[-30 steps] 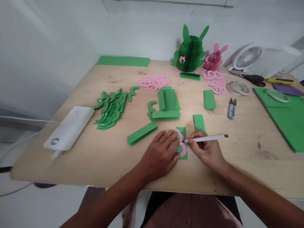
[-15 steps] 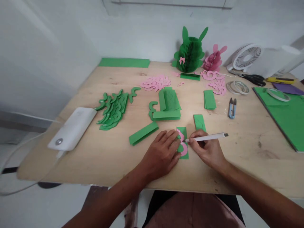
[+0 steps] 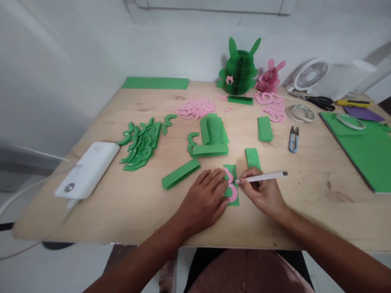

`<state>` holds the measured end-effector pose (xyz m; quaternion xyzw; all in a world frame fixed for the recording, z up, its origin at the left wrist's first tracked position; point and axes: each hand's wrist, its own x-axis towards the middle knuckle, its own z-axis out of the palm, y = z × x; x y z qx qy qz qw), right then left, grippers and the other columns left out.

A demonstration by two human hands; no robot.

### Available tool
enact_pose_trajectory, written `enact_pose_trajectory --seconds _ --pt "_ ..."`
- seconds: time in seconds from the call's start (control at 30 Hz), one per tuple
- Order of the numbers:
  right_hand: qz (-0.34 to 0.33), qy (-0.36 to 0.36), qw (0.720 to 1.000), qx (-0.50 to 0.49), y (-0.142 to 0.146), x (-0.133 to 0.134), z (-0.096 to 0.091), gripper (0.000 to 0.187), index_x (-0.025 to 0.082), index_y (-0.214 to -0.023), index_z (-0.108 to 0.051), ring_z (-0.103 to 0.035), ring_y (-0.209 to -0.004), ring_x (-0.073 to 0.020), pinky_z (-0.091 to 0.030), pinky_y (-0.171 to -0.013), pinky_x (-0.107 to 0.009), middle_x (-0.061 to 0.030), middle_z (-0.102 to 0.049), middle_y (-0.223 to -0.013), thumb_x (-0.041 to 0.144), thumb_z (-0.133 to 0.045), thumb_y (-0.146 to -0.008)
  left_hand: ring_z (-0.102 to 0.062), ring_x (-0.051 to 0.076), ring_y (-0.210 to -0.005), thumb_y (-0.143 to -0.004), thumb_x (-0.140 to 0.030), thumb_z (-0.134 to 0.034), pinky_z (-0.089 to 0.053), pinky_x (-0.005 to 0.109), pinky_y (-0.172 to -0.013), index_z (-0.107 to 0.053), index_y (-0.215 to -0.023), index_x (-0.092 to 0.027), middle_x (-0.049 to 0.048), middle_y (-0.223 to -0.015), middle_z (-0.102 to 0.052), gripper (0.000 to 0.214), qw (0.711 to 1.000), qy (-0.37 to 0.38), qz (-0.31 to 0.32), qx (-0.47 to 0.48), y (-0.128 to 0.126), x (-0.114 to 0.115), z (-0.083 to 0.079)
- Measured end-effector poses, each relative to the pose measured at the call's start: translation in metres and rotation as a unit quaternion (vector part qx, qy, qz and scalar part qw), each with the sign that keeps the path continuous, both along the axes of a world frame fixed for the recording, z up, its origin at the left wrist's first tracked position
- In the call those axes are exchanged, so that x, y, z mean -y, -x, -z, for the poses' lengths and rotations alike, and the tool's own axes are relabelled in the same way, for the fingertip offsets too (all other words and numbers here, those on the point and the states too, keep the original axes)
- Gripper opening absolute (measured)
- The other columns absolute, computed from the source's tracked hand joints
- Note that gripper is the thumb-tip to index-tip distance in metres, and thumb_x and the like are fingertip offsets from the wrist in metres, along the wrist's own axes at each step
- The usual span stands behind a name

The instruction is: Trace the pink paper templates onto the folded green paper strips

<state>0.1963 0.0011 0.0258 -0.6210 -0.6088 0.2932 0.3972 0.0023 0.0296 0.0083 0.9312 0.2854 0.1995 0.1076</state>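
My left hand (image 3: 205,199) lies flat with fingers stretched out, its fingertips pressing a curved pink paper cutout (image 3: 233,193) onto a small green paper rectangle (image 3: 235,202). Between the fingers of my right hand (image 3: 263,190) is a white pen (image 3: 264,177). Its tip points left and meets the cutout's right edge near the narrow middle. Just beyond the right hand lies a green paper strip (image 3: 252,157) with a faint drawn outline. A folded green strip (image 3: 181,174) rests left of my left hand, and folded green papers (image 3: 214,132) lie farther off.
Stacked green cutouts (image 3: 142,144) and a white power bank (image 3: 88,169) with cables occupy the left. Pink cutouts (image 3: 197,108) lie farther back. Green and pink paper rabbits (image 3: 241,71) and a fan (image 3: 310,75) stand behind. Blue thread snips (image 3: 293,140) and tape rolls (image 3: 301,112) lie right.
The view has shifted slightly, so everything appears a little farther left. My left hand still presses the pink cutout, and the pen tip stays close to the cutout's middle.
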Motion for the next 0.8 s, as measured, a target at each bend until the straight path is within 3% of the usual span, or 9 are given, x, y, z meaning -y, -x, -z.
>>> enact_pose_trajectory --seconds 0.27,0.8 --pt "0.000 0.005 1.000 -0.016 0.0008 0.0004 -0.0001 0.011 0.020 -0.070 -0.057 -0.041 -0.043 -0.0079 -0.031 -0.040 -0.020 0.0046 -0.052 -0.053 0.025 -0.056 -0.079 -0.045 0.028 -0.131 -0.091 -0.026 -0.047 -0.038 0.049 -0.108 -0.054 -0.124 -0.015 0.0142 -0.137 -0.052 0.036 1.000 0.003 0.004 -0.009 -0.0003 -0.0002 -0.0017" --pt "-0.007 0.001 1.000 -0.007 0.0002 0.0009 0.0017 0.011 0.020 -0.071 -0.057 -0.045 -0.046 -0.0092 -0.036 -0.043 -0.021 0.0033 -0.054 -0.057 0.025 -0.055 -0.080 -0.046 0.028 -0.131 -0.091 -0.026 -0.046 -0.040 0.049 -0.107 -0.053 -0.127 -0.014 0.0147 -0.137 -0.052 0.039 1.000 -0.011 0.003 -0.005 -0.0007 -0.0004 -0.0026"
